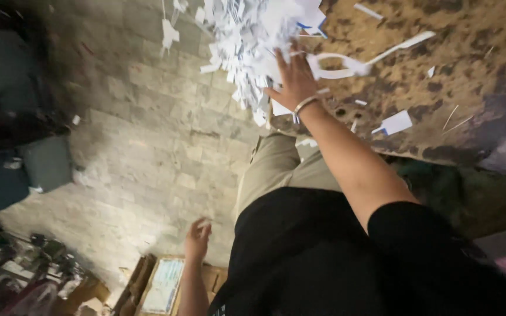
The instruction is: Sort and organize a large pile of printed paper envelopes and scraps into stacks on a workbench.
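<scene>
Reaching: our right hand [293,79] stretches out, fingers spread flat, pressing into the heap of white paper scraps [253,35] at the edge of the mottled brown worktop [469,52].
Scraps: the heap runs off the top of the frame; loose strips and a blue-edged slip [395,123] lie scattered nearby.
Left hand: our left hand [197,239] hangs low and blurred, fingers loosely curled, holding nothing we can make out, above a cardboard box [165,287].
Hidden: the dark clutter at left stays unreadable.
</scene>
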